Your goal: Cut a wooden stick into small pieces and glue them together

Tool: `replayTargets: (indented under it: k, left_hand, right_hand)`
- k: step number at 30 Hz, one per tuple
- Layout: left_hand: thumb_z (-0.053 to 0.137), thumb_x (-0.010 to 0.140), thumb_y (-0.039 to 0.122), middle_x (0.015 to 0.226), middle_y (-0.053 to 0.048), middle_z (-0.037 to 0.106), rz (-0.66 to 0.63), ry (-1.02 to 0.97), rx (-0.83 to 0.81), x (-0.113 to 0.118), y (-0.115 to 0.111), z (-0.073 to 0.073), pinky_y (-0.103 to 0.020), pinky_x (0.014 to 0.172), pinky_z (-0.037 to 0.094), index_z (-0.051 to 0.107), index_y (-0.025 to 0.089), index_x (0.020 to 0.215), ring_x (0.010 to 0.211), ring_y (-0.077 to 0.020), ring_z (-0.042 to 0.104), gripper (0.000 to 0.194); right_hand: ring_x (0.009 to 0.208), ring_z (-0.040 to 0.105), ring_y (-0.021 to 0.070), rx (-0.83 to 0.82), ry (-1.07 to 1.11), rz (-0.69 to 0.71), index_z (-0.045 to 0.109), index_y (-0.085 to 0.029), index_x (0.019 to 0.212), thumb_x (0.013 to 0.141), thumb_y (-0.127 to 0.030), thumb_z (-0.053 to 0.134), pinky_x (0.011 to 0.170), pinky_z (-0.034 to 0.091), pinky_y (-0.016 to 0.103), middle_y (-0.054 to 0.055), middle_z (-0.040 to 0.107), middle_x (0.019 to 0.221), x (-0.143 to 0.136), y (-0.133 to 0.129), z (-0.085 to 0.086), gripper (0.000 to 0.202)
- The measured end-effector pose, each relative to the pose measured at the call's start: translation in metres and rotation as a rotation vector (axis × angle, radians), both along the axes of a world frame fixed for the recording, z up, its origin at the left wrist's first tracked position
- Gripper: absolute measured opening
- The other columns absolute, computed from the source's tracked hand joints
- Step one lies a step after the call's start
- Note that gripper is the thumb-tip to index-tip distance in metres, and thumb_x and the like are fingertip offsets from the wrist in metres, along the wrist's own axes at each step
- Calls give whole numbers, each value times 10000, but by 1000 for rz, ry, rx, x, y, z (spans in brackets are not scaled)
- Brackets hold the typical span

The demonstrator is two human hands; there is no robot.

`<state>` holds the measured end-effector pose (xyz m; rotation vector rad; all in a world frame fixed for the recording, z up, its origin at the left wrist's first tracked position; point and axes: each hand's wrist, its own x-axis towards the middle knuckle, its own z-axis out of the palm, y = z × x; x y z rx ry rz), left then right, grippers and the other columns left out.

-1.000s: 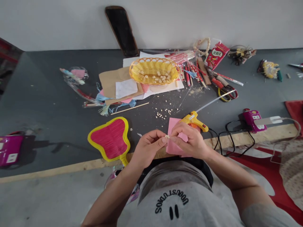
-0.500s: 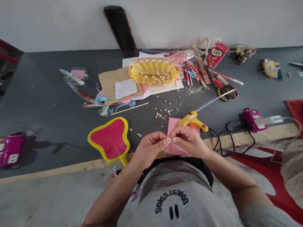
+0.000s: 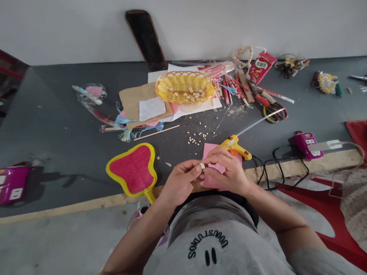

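My left hand (image 3: 181,179) pinches a small cream-coloured cluster (image 3: 202,166) between thumb and forefinger, above the table's front edge. It looks built from tiny pale bits. Close against it is my right hand (image 3: 228,170), its thumb and fingers apart, tips beside the cluster; whether they touch it I cannot tell. Below the right hand lies a pink sheet of paper (image 3: 210,149), partly covered. A yellow glue gun (image 3: 233,145) with a long clear glue stick rests just beyond. Tiny pale cut pieces (image 3: 195,138) are scattered past the hands. Similar clusters lie in a yellow woven basket (image 3: 172,100).
A pink fan-shaped piece with yellow rim (image 3: 133,168) overhangs the table edge at left. Pliers (image 3: 262,99), a red drink carton (image 3: 261,68) and wrapped sticks lie at the back. A phone (image 3: 146,40) leans on the wall. Black cables (image 3: 271,172) run to a purple power socket (image 3: 308,145).
The cluster has turned in my left fingers and shows a flatter side. My right thumb and fingers have spread apart from their pinch on it.
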<state>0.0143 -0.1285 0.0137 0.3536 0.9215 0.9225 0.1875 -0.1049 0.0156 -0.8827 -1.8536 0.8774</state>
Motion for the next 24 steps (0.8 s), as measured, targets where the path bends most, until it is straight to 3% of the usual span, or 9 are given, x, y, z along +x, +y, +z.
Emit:
replayTargets:
  k: [9, 15, 19, 24]
  left_hand:
    - [905, 634, 373, 674, -19, 687, -5, 103, 89, -5, 1, 1, -202, 609, 459, 745, 141, 754, 627, -94, 587, 307]
    - [895, 650, 374, 626, -3, 645, 30, 2, 49, -6, 2, 5, -195, 598, 458, 740, 140, 740, 580, -74, 550, 294]
    - [903, 640, 346, 656, -6, 647, 59, -5, 28, -4, 1, 5, -195, 596, 459, 745, 139, 752, 598, -74, 545, 284]
    - [917, 614, 353, 599, 17, 620, 82, 14, 16, -3, -2, -1, -187, 592, 457, 768, 154, 780, 568, -63, 530, 299]
  right_hand:
    - [863, 645, 185, 178, -208, -19, 700, -235, 1014, 920, -181, 596, 778, 570, 367, 63, 678, 951, 5, 3, 6, 150]
    - [957, 664, 197, 60, -104, 42, 617, -213, 1177, 938, -280, 637, 823, 580, 374, 75, 704, 1021, 7, 2, 5, 249]
    - [908, 674, 193, 32, -99, 22, 640, -222, 1116, 902, -285, 692, 771, 589, 353, 58, 715, 973, 0, -1, 3, 229]
    - [842, 694, 182, 176, -182, -82, 684, -227, 1020, 910, -186, 623, 737, 590, 340, 59, 733, 940, -6, -2, 2, 133]
